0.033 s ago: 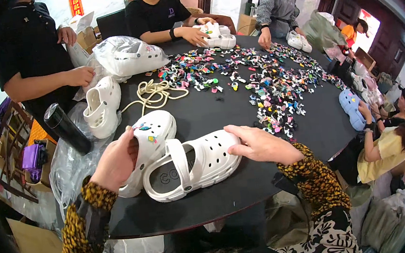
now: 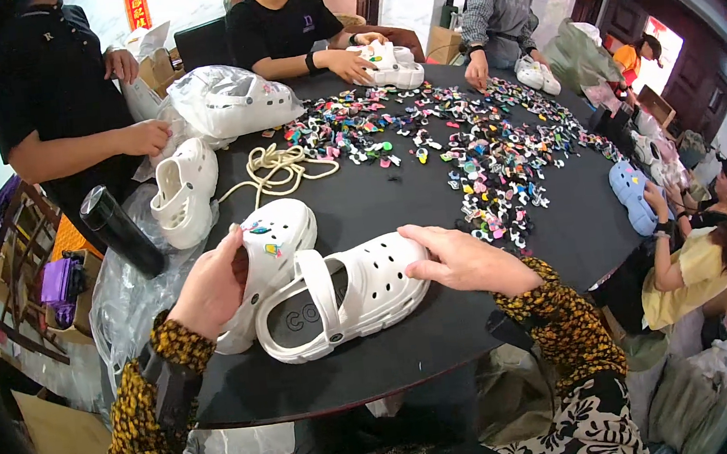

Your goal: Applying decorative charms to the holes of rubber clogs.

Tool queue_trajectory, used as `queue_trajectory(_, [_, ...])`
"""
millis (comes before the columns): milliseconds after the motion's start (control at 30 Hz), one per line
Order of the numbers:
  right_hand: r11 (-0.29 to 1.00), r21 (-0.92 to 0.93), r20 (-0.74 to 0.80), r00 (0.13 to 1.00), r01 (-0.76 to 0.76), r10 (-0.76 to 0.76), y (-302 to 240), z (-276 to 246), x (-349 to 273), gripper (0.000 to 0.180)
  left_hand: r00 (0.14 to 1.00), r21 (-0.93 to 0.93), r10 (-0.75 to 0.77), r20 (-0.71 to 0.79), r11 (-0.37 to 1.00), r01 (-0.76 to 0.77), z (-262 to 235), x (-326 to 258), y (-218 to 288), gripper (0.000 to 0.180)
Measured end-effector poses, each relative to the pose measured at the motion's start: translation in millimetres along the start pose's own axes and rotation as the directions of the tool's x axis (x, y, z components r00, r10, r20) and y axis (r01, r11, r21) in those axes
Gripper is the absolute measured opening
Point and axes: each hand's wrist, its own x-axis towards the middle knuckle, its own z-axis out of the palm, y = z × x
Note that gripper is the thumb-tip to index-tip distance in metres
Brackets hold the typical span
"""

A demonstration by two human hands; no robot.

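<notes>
The left hand (image 2: 212, 287) wraps around the side of a white clog (image 2: 273, 240) that lies tilted on its edge near the front of the round black table (image 2: 410, 345); the fingers curl over its rim, so the hand is closed on it, and small coloured charms (image 2: 260, 230) sit on its upper. The right hand (image 2: 463, 258) rests flat and open on the toe of a second clog (image 2: 344, 294), which lies just beside the first, touching it, sole down with its heel strap toward the person. Neither clog is lifted off the table. Beyond them a loose cord (image 2: 283, 166) lies coiled, and a wide scatter of bright charm pieces (image 2: 470, 151) covers the far right half of the table. At the left edge a third clog (image 2: 185, 192) rests on clear plastic next to a black bottle (image 2: 121, 230), with a bagged pair (image 2: 233, 99) behind it. Other people stand or sit around the table; one across holds another white pair (image 2: 390, 62).
</notes>
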Motion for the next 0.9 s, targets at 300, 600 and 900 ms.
queue_trajectory(300, [0.985, -0.120, -0.131, 0.982, 0.122, -0.138, 14, -5, 5, 0.037, 0.960, 0.135, 0.276, -0.042, 0.954, -0.268, 54, 9, -7, 0.030])
queue_trajectory(600, [0.798, -0.175, -0.702, 0.496, 0.576, -0.512, -43, -46, 39, 0.009, 0.902, 0.283, 0.362, 0.234, 0.863, -0.420, 147, 11, -4, 0.028])
queue_trajectory(900, [0.712, -0.655, -0.611, 0.379, 0.252, -0.695, -3, -52, 45, 0.013, 0.880, 0.513, 0.390, 0.272, 0.714, -0.475, 196, 22, -19, 0.019])
